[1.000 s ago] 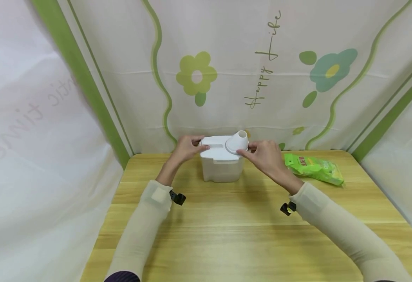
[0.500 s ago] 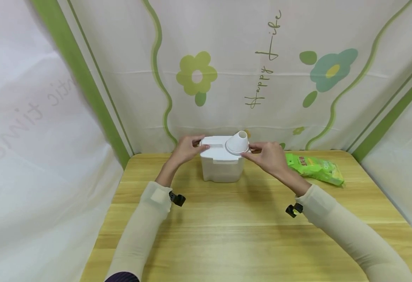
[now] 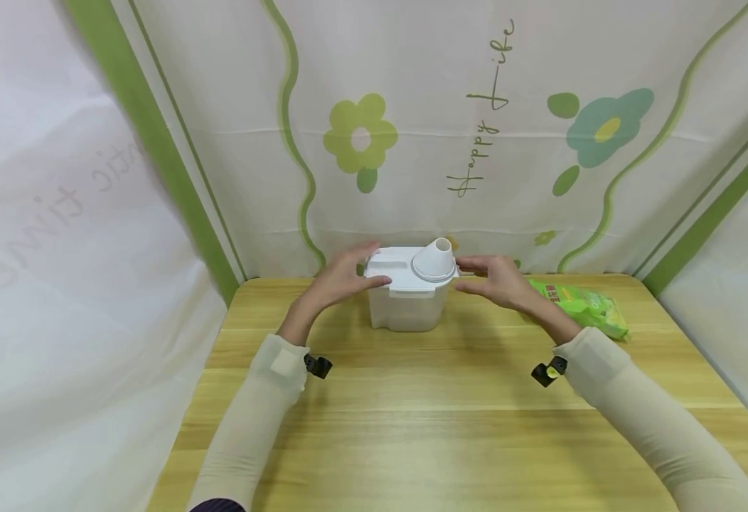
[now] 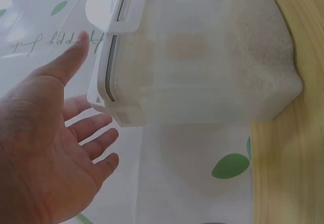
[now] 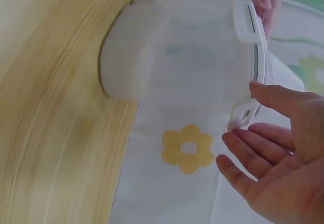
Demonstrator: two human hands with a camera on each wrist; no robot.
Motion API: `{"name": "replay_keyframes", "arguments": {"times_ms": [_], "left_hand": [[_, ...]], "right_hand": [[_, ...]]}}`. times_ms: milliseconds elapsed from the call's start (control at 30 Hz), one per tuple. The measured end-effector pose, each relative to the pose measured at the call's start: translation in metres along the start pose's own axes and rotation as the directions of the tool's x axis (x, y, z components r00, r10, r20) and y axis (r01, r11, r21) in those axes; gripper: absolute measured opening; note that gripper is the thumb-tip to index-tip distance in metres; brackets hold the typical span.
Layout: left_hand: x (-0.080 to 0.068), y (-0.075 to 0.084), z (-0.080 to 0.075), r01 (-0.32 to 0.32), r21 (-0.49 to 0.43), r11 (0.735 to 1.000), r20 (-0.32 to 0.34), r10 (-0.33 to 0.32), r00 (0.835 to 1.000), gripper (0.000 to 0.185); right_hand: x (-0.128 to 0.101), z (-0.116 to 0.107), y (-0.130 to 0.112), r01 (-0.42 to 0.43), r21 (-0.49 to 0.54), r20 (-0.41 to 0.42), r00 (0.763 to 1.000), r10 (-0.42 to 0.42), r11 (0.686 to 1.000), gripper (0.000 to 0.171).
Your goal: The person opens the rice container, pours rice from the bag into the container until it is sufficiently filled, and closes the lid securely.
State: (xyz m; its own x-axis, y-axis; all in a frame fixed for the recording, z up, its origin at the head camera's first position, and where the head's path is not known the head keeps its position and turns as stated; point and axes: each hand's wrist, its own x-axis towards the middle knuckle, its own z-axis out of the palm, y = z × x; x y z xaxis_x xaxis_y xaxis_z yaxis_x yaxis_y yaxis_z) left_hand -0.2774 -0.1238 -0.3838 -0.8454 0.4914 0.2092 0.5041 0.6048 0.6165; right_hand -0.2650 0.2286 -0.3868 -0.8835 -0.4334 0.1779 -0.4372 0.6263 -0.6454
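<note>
Translucent container (image 3: 407,302) between two spread hands, left hand (image 3: 338,279) and right hand (image 3: 500,281) just beside its lid (image 3: 406,267)

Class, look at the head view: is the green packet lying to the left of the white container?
No, the green packet lies right of the white container.

Wooden counter (image 3: 412,412) is carrying a translucent container (image 3: 406,309) with white lid near the back edge; a green packet (image 3: 581,307) is lying to its right.
</note>
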Motion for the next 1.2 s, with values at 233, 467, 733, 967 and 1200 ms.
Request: {"name": "replay_keyframes", "arguments": {"times_ms": [233, 467, 733, 967, 1200], "left_hand": [[-0.002, 0.006, 0.0, -0.07, 0.084, 0.994, 0.046, 0.066, 0.997, 0.09], [-0.001, 0.008, 0.001, -0.106, 0.162, 0.981, 0.079, 0.094, 0.992, 0.086], [-0.004, 0.007, 0.001, -0.13, 0.196, 0.972, 0.083, 0.116, 0.99, 0.085], [-0.005, 0.003, 0.003, -0.181, 0.158, 0.971, 0.065, 0.173, 0.983, 0.084], [-0.004, 0.0, 0.005, -0.172, 0.112, 0.979, 0.037, 0.169, 0.985, 0.083]], "right_hand": [[0.002, -0.003, 0.014, 0.045, 0.01, 0.044, 0.998, -0.045, 0.999, 0.052], [0.005, -0.004, 0.025, 0.05, 0.049, 0.069, 0.996, -0.053, 0.998, 0.05], [0.01, -0.002, 0.032, 0.046, 0.109, 0.075, 0.996, -0.054, 0.993, 0.049], [0.014, -0.003, 0.038, -0.001, 0.162, 0.11, 0.994, -0.017, 0.987, 0.046], [0.019, -0.002, 0.043, -0.038, 0.221, 0.134, 0.991, 0.008, 0.975, 0.047]]}}
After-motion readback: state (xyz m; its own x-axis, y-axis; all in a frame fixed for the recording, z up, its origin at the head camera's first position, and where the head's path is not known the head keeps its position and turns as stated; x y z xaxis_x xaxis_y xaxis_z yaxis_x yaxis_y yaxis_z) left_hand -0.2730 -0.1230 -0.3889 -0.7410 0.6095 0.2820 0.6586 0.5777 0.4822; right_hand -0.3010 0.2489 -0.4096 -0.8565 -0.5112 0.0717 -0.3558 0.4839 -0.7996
